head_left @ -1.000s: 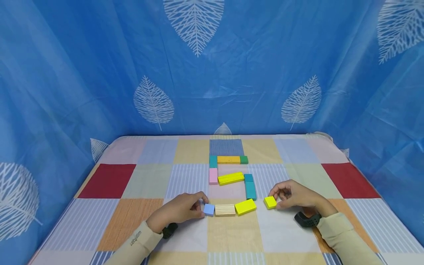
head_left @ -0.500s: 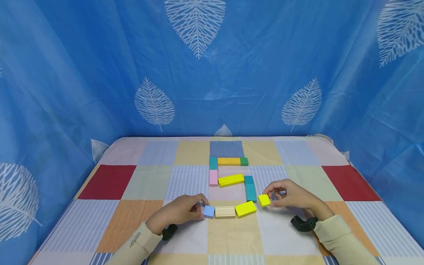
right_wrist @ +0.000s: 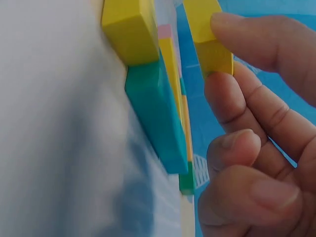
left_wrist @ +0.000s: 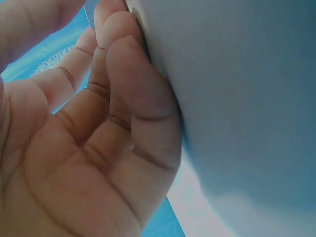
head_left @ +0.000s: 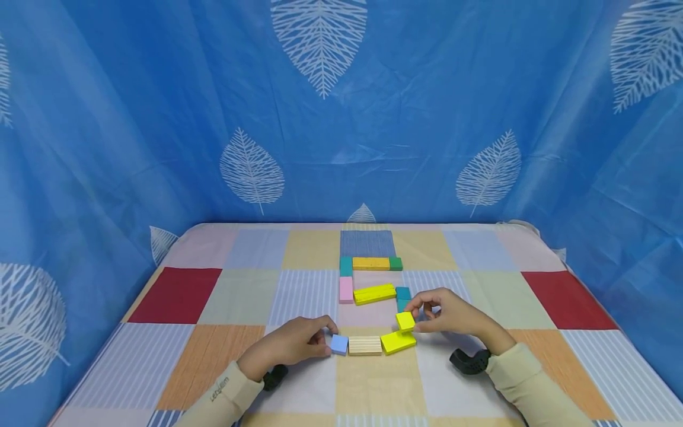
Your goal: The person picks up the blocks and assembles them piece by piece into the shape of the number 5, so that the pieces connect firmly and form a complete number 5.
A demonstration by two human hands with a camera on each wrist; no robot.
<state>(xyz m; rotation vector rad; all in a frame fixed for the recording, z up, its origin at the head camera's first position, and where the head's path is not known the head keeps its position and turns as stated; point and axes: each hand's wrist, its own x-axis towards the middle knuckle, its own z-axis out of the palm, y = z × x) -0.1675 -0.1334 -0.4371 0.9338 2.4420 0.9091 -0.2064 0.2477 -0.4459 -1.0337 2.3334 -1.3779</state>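
Observation:
My right hand (head_left: 452, 315) pinches a small yellow block (head_left: 405, 321) between thumb and fingers. In the right wrist view this yellow block (right_wrist: 211, 47) is lifted off the cloth, apart from the blocks below. It hangs over the corner between a lying yellow block (head_left: 398, 343) and a teal block (head_left: 402, 304), which it partly hides in the head view. My left hand (head_left: 292, 341) rests on the cloth, thumb and index finger at the left side of a light blue block (head_left: 339, 344). That block adjoins a striped wooden block (head_left: 365, 346) in the front row.
Farther back lie a slanted yellow block (head_left: 374, 294), a pink block (head_left: 345, 290), a teal block (head_left: 345, 266), an orange block (head_left: 370, 264) and a green block (head_left: 395, 264). The patchwork cloth (head_left: 240, 296) covers the table. A blue curtain (head_left: 341, 148) surrounds its back and sides.
My right hand has carried the small yellow block leftward, from beside the row to above the corner of the lying yellow block. The left hand has stayed at the light blue block.

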